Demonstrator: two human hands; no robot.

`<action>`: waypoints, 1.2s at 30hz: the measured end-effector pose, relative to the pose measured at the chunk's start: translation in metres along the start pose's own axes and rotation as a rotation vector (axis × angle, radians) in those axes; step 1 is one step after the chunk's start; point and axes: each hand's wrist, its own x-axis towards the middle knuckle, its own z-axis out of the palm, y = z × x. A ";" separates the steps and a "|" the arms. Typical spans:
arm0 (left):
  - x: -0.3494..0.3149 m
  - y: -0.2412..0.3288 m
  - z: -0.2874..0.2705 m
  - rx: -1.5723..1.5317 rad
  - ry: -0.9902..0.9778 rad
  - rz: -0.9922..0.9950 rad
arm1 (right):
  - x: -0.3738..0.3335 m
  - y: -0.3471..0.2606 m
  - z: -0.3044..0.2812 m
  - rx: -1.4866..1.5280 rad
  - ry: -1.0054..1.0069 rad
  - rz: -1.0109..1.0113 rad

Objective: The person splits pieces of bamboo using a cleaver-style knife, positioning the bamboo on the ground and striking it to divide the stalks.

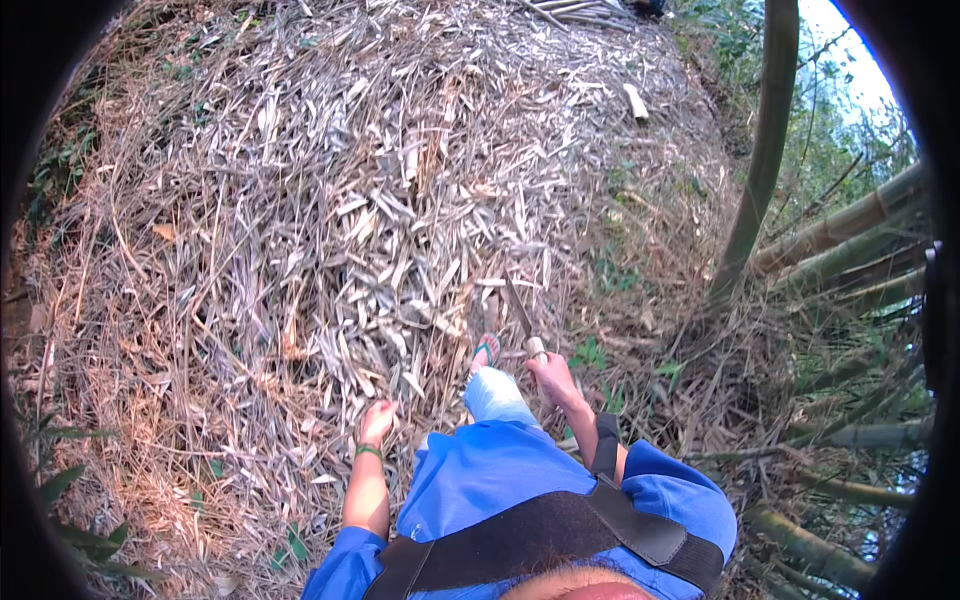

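Note:
A long-bladed knife, like a machete (pixel 519 307), points forward and slightly left over the dry leaves. Its pale handle is wrapped by the fingers of my right hand (pixel 553 380), low in front of me. My left hand (pixel 377 423) hangs at my left side with its fingers curled in, and I see nothing in it. A green band circles that wrist. Between the two hands, one foot in a green-strapped flip-flop (pixel 487 349) shows on the ground; the other foot is hidden.
Dry bamboo leaves (pixel 330 230) cover the ground. At the right rises a thick curved bamboo stem (pixel 765 140), with several leaning stems (pixel 850 225) beside it. A pale cut piece (pixel 635 101) lies ahead right. Cut poles (pixel 580 12) lie far ahead. Green leaves (pixel 70 495) grow at the left edge.

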 end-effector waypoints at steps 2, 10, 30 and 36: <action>0.008 -0.026 -0.008 -0.119 0.061 0.041 | 0.026 -0.020 -0.025 0.003 -0.001 0.036; 0.013 0.041 0.024 -0.544 0.096 -0.419 | 0.149 -0.114 -0.106 0.116 0.080 -0.058; 0.580 0.910 0.100 -0.535 -0.174 0.389 | 0.594 -0.414 -0.342 0.100 0.351 -0.084; 0.598 1.210 0.096 -0.453 -0.249 0.874 | 0.715 -0.483 -0.411 0.164 0.370 0.047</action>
